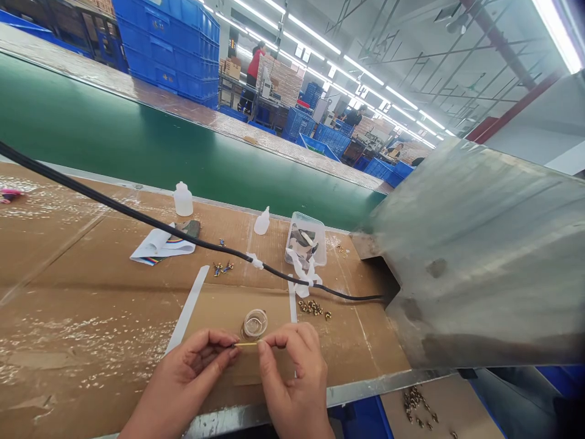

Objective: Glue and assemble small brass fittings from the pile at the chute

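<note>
Between my hands a thin yellow stick lies nearly level, just in front of a small round clear cup. My right hand pinches the stick's right end between thumb and forefinger. Closed at the stick's other end, my left hand has a small dark bit at its fingertips; its shape is too small to make out. Beyond my right hand sits a pile of small brass-coloured parts. A few blue and gold pieces lie farther back on the cardboard-covered bench.
A black cable crosses above the bench toward a metal housing at right. White bottles, a folded cloth and a clear plastic box stand along the back. Behind runs a green conveyor belt. More parts lie lower right.
</note>
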A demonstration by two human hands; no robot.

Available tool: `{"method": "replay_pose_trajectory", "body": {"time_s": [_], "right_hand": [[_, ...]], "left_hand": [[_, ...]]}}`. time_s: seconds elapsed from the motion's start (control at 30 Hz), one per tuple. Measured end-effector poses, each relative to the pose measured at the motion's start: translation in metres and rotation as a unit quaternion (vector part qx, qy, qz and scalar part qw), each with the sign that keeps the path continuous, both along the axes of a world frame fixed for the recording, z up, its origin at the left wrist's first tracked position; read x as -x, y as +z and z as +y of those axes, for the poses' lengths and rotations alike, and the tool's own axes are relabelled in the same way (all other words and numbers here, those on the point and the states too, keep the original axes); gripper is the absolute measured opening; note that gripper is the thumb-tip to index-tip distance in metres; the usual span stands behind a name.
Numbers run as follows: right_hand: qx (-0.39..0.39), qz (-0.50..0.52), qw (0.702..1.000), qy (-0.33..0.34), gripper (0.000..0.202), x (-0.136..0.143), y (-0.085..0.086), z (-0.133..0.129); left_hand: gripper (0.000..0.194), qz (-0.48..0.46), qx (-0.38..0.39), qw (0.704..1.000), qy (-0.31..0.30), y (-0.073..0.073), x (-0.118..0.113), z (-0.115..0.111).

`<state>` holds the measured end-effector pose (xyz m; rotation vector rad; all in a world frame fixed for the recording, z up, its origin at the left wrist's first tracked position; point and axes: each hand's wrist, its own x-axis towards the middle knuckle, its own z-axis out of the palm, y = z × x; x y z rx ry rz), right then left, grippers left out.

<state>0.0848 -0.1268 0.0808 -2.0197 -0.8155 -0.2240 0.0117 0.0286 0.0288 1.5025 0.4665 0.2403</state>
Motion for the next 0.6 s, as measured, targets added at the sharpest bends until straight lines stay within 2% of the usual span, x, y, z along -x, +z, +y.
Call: {"method": "replay_pose_trajectory", "body": {"time_s": [0.3, 0.5, 0.6], "right_hand": [[-0.014, -0.002, 1.000, 0.004, 0.011, 0.000, 0.000, -0.001], [-0.027, 0.008, 0.998, -0.050, 0.012, -0.014, 0.001, -0.011], [-0.009, -0.005, 0.997, -0.071, 0.011, -0.019, -0.001, -0.010]], "left_hand": [[0.022, -0.010, -0.013, 1.000, 0.001, 0.001, -0.001, 0.000], [0.029, -0.007, -0.021, 1.000, 0.009, -0.006, -0.002, 0.002], [0.031, -0.015, -0.028, 0.999, 0.017, -0.010, -0.003, 0.003]]}}
